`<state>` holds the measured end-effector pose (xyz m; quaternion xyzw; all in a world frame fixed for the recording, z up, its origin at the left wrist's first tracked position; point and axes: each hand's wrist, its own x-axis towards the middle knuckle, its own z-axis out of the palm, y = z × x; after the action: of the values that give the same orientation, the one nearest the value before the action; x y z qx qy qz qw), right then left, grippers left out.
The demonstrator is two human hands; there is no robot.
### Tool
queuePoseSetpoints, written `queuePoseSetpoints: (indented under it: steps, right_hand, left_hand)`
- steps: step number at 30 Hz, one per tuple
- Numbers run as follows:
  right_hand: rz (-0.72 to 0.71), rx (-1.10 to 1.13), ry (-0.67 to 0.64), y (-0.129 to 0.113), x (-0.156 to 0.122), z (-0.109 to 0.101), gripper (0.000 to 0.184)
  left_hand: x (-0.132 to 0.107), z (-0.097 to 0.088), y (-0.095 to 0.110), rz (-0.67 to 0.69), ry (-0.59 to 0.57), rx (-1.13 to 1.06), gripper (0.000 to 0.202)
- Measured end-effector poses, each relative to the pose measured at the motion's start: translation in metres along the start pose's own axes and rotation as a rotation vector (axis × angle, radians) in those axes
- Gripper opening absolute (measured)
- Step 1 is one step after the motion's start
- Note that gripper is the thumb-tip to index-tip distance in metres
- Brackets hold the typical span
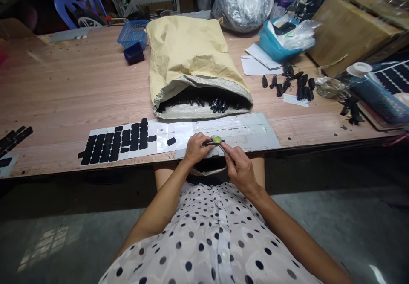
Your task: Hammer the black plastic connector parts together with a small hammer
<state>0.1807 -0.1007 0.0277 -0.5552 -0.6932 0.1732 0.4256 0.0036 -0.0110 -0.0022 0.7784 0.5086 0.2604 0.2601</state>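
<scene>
My left hand (197, 147) is curled at the table's front edge, pinching a small black part that pokes out to the right. My right hand (239, 166) is closed just beside it, its fingertips meeting a small round yellow-green piece (216, 139) between the two hands. Both rest over a long white backing sheet (255, 132) that carries several black rectangular pads (115, 143) at its left end, with one loose pad (171, 141) near my left hand. Behind lies an open tan sack (188, 58) with several black parts (217, 103) spilling at its mouth.
Loose black parts (292, 83) lie at the right near a blue tray (277, 45), white papers, a cardboard box (348, 28) and a clear bottle (345, 81). A small blue basket (132, 32) stands at the back, more black pads (12, 137) at the far left.
</scene>
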Motion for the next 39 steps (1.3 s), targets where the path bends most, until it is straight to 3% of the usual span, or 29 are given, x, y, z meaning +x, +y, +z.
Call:
queuePoseSetpoints:
  steps: [5,15,25,30,35,39]
  right_hand:
    - [0.017,-0.089,-0.06,0.003,-0.002,0.004,0.041]
    - [-0.022,-0.054,0.072,-0.003,0.003,-0.006,0.04]
    - [0.021,-0.096,-0.039,0.006,0.001,0.007,0.043]
    - [0.044,-0.067,0.03,0.006,0.001,0.002,0.041]
    - [0.088,-0.076,-0.007,0.008,-0.001,0.001,0.042]
    - [0.144,-0.15,0.102,0.028,0.019,-0.021,0.042]
  left_hand:
    - [0.0,0.002,-0.001,0.003,0.006,0.012,0.007]
    - [0.0,0.002,-0.003,0.014,0.008,0.013,0.012]
    - [0.0,0.0,0.0,0.015,0.0,0.028,0.009]
    - [0.001,0.002,-0.002,0.007,0.003,0.012,0.012]
    - [0.001,0.002,-0.003,0.001,-0.003,0.004,0.011]
    - [0.0,-0.001,-0.002,-0.003,-0.013,0.026,0.013]
